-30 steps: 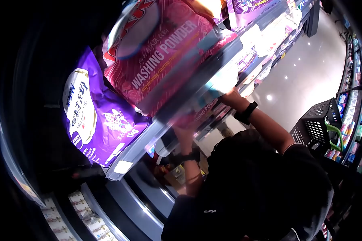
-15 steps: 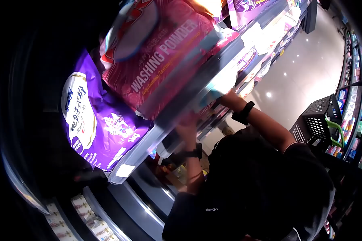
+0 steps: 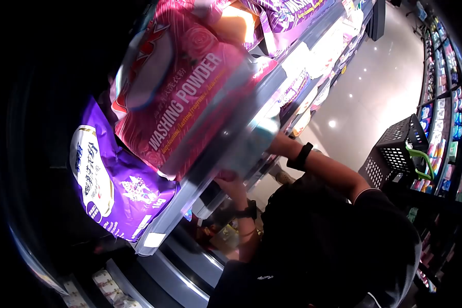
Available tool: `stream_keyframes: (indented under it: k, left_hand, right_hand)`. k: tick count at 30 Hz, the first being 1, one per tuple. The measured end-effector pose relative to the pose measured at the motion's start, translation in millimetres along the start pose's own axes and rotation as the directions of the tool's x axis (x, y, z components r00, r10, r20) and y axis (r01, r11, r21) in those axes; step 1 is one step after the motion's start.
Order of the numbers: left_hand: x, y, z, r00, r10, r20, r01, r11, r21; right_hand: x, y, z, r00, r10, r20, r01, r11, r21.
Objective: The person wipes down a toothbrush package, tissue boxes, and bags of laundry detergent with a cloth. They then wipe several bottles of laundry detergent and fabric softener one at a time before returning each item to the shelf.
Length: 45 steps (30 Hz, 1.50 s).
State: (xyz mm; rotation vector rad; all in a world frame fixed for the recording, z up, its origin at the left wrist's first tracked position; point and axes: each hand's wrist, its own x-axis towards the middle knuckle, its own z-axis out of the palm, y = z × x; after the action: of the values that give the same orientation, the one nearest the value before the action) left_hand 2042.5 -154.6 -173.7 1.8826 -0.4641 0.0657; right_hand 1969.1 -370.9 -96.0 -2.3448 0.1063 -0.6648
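My left hand (image 3: 232,185) is under the shelf edge (image 3: 190,190), beside a blurred pink surface; its fingers are smeared by motion. Farther right, my right hand (image 3: 280,145) is against a blurred pale teal and white thing (image 3: 262,134), and its fingers are hidden. Whether either hand grips anything cannot be made out. Above my hands, a large pink washing powder bag (image 3: 190,97) leans on the shelf. A purple bag (image 3: 123,179) marked 1kg stands to its left.
More purple bags (image 3: 292,15) are at the top. A dark basket (image 3: 398,149) with a green handle is on the right, near stocked shelves (image 3: 441,123). Pale floor (image 3: 359,97) shows between the shelves. Small packs (image 3: 110,285) lie low at the left.
The bags and shelf have shifted left and down in view. Both my hands appear slightly lower, and the teal thing is also lower and farther left.
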Motion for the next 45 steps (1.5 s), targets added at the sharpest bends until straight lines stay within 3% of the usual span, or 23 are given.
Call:
stream_keyframes:
  k: [2,3,5,7,8,10,13,15,16,17,19,21,23,26,29,31,32,33,35,39,41,43,45]
  left_hand:
    - [-3,22,8,0.994,-0.075,-0.085,0.060,0.985,-0.163]
    - [-7,13,8,0.991,-0.094,-0.093,0.086,0.993,-0.080]
    - [-13,-8,7,0.985,-0.125,-0.116,0.136,0.987,0.088]
    - [-14,-3,7,0.992,0.083,-0.098,-0.074,0.993,0.089]
    - [-16,-6,9,0.985,0.128,-0.117,-0.129,0.992,0.002]
    - [-17,-11,16,0.972,0.155,-0.178,-0.197,0.947,-0.253]
    - [-29,0,23,0.968,0.018,-0.251,-0.059,0.986,-0.157]
    - [-35,24,27,0.967,-0.041,-0.251,0.057,0.997,0.054]
    - [-39,49,33,0.930,-0.162,-0.328,0.170,0.985,-0.006]
    - [-45,48,37,0.874,-0.052,-0.483,0.140,0.979,0.148]
    - [-54,82,54,0.845,0.158,-0.511,-0.026,0.966,0.256]
    - [-62,92,70,0.927,0.087,-0.365,-0.045,0.992,0.122]
    - [-52,125,102,0.960,0.261,-0.105,-0.225,0.936,0.272]
    - [-17,147,163,0.933,0.357,0.048,-0.359,0.915,0.184]
    - [0,121,208,0.984,0.171,0.043,-0.175,0.978,0.116]
    - [10,106,232,0.999,-0.033,-0.015,0.032,0.998,-0.057]
    - [16,111,242,0.994,-0.054,-0.097,0.056,0.998,0.014]
    - [19,116,250,0.981,-0.071,-0.183,0.088,0.993,0.083]
    - [32,117,250,0.905,-0.406,-0.125,0.406,0.913,-0.023]
    - [49,147,243,0.928,-0.370,-0.046,0.366,0.928,-0.073]
    - [49,137,244,0.944,-0.315,-0.103,0.312,0.949,-0.040]
    - [49,128,246,0.959,-0.278,-0.054,0.259,0.938,-0.232]
    - [51,79,253,0.959,-0.230,-0.164,0.199,0.963,-0.183]
  right_hand:
    - [-11,31,19,0.991,-0.090,-0.100,0.084,0.995,-0.058]
    - [-16,46,28,0.980,-0.134,-0.149,0.121,0.988,-0.093]
    - [-22,45,38,0.995,-0.086,-0.039,0.084,0.995,-0.057]
    - [-21,26,30,0.990,-0.131,0.060,0.134,0.990,-0.044]
    - [-22,20,29,0.974,-0.217,0.060,0.214,0.976,0.048]
    - [-25,13,18,0.935,-0.344,0.090,0.349,0.936,-0.045]
    - [-32,27,10,0.897,-0.376,0.234,0.384,0.923,0.013]
    - [-30,47,-7,0.886,-0.384,0.260,0.374,0.923,0.088]
    - [-23,53,-25,0.871,-0.349,0.345,0.310,0.936,0.165]
    - [-27,60,-38,0.886,-0.361,0.290,0.310,0.928,0.207]
    - [-33,75,-63,0.908,-0.381,0.177,0.322,0.902,0.289]
    - [-55,112,-74,0.946,-0.287,0.148,0.197,0.876,0.440]
    - [-72,140,-99,0.966,-0.144,0.212,-0.018,0.787,0.617]
    - [-93,164,-159,0.945,0.026,0.325,-0.270,0.618,0.739]
    - [-123,198,-201,0.863,0.274,0.424,-0.503,0.405,0.763]
    - [-133,208,-231,0.879,0.339,0.336,-0.473,0.521,0.711]
    - [-138,215,-241,0.913,0.313,0.262,-0.403,0.581,0.707]
    - [-147,220,-252,0.880,0.372,0.295,-0.460,0.519,0.720]
    - [-161,229,-271,0.805,0.475,0.355,-0.552,0.385,0.739]
    - [-179,230,-297,0.776,0.548,0.313,-0.538,0.317,0.781]
    - [-191,237,-300,0.758,0.568,0.321,-0.547,0.283,0.788]
    - [-197,237,-302,0.746,0.597,0.295,-0.533,0.269,0.802]
    - [-203,239,-304,0.728,0.608,0.317,-0.553,0.247,0.796]
